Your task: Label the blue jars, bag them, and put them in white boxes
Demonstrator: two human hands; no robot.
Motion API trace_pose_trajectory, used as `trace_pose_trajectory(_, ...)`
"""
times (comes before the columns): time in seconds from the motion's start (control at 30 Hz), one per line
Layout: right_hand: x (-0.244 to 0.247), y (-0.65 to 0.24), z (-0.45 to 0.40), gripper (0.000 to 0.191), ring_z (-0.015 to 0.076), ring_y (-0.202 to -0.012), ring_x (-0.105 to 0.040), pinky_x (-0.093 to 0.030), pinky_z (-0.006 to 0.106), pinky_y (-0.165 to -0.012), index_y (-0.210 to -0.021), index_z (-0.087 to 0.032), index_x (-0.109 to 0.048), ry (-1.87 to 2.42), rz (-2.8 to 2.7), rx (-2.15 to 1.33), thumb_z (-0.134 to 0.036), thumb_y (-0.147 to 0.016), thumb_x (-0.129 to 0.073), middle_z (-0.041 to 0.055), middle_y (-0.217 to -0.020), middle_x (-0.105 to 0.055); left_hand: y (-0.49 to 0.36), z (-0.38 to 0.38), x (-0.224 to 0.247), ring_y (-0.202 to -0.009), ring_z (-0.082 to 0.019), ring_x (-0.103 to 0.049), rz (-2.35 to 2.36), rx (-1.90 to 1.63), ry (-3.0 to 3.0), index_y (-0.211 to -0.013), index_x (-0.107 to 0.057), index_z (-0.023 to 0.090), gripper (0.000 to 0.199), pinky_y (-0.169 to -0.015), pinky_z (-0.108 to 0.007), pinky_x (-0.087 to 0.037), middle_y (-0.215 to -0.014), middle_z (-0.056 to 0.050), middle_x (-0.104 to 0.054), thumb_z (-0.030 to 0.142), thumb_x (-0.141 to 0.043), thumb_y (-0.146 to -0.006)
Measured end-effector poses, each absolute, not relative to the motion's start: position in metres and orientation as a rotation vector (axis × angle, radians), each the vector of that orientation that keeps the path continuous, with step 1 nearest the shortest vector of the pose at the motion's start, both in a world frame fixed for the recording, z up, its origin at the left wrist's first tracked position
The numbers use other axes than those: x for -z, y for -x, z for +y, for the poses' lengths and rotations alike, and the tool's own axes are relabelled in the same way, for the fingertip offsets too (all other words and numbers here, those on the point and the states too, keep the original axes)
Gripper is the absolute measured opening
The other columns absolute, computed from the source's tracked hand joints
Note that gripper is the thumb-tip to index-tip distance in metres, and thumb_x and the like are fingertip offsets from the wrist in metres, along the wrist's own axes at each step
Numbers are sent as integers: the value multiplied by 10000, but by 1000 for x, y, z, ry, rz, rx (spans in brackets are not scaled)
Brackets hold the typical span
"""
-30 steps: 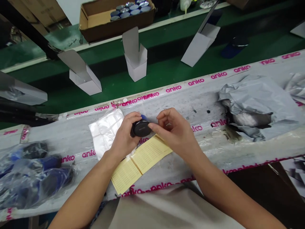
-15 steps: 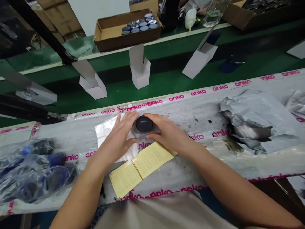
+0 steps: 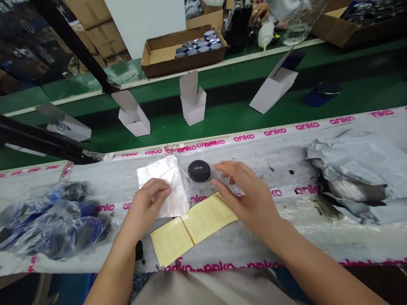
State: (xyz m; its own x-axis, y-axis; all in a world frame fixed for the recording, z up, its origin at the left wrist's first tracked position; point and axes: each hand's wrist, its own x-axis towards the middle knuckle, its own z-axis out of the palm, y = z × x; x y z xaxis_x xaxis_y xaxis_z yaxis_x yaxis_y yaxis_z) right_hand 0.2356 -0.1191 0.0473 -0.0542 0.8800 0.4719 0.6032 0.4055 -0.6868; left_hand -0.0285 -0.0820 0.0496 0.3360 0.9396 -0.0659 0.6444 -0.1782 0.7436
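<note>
A round black lid (image 3: 199,170) lies face up on the wrapped bench, beside a stack of clear plastic bags (image 3: 173,173). Over the lower left of that stack is my left hand (image 3: 148,204), its thumb and fingers pinched together on the top bag. Just right of the lid hovers my right hand (image 3: 251,195), fingers apart and curved, holding nothing. Below both hands lies a strip of yellow printed labels (image 3: 193,228). Anything under the lid is hidden from above.
Blue items in clear bags (image 3: 60,224) lie at left, a torn grey plastic bag (image 3: 352,169) at right. Several open white boxes (image 3: 193,111) stand on the green belt (image 3: 222,103). Beyond are a carton of blue-sided discs (image 3: 152,67) and another person's hand (image 3: 260,12).
Both hands have left the sides of the lid. My left hand has moved down-left onto the plastic bags and pinched; my right hand has drawn back to the right.
</note>
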Motion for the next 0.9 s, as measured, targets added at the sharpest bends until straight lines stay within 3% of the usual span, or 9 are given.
trace_pose_trajectory(0.13,-58,-207,-133,125,210,-903,-686,-554,351,-799,-1092,-145,-674,1180,-1912,-593,-200,-1019,-590,87,-978,-736,32,-95,-61,-892,-169,-641,1310,-692,-1878,-886,-731,239,98,-793,-295,-486,-947,-29,-682,253,-656,-949)
trace_pose_trajectory(0.27,-58,-177,-134,202,166,-688,-628,-479,293,-637,-929,-153,-690,1257,-1863,-985,-351,-942,-725,37,-818,-714,27,-111,-63,-830,-146,-624,1163,-786,-1789,-870,-731,251,60,-748,-262,-495,-873,-9,-652,228,-713,-922)
trace_pose_trajectory(0.33,-56,-171,-131,187,150,-656,-590,-436,279,-625,-821,-170,-661,1247,-1843,-1067,-288,-964,-689,8,-733,-670,27,-115,-59,-827,-141,-629,1121,-828,-1736,-881,-737,260,69,-747,-252,-505,-870,-8,-653,238,-701,-936)
trace_pose_trajectory(0.4,-55,-172,-130,199,146,-669,-577,-418,278,-642,-791,-177,-651,1256,-1813,-1119,-202,-987,-620,-5,-704,-637,30,-114,-54,-955,-160,-653,1176,-920,-1708,-967,-745,282,71,-804,-258,-516,-986,-27,-680,264,-677,-958)
trace_pose_trajectory(0.53,-55,-188,-133,204,141,-697,-565,-433,266,-636,-925,-200,-724,1243,-1716,-1418,-190,-999,-534,-8,-761,-653,37,-101,-54,-1413,-249,-500,1305,-885,-1776,-1335,-635,355,354,-1021,-350,-498,-1486,-60,-577,369,-640,-981)
trace_pose_trajectory(0.63,-58,-203,-139,322,151,-742,-594,-484,277,-653,-1236,-249,-718,1193,-1685,-1588,-233,-1012,-486,16,-914,-714,32,-91,-62,-1491,-271,-435,1210,-587,-1883,-1477,-527,368,471,-1175,-453,-412,-1594,-48,-504,415,-573,-1011)
trace_pose_trajectory(0.7,-60,-213,-142,368,158,-754,-613,-500,285,-655,-1306,-266,-697,1197,-1698,-1620,-246,-1013,-475,23,-960,-728,26,-86,-65,-1395,-268,-541,1169,-458,-1904,-1479,-537,370,478,-1158,-465,-437,-1490,-51,-610,419,-578,-1005)
trace_pose_trajectory(0.77,-60,-220,-143,340,162,-746,-620,-499,282,-635,-1255,-266,-722,1204,-1677,-1643,-257,-1006,-490,21,-950,-730,22,-81,-65,-1192,-254,-658,1171,-426,-1867,-1380,-640,360,407,-1039,-433,-524,-1280,-50,-726,402,-623,-975)
trace_pose_trajectory(0.9,-54,-224,-142,229,147,-616,-559,-447,264,-553,-1118,-231,-715,1288,-1417,-1646,-238,-943,-568,-8,-747,-672,21,-75,-61,-913,-209,-678,1278,-656,-1667,-1048,-784,277,201,-831,-341,-550,-964,-35,-752,326,-748,-857)
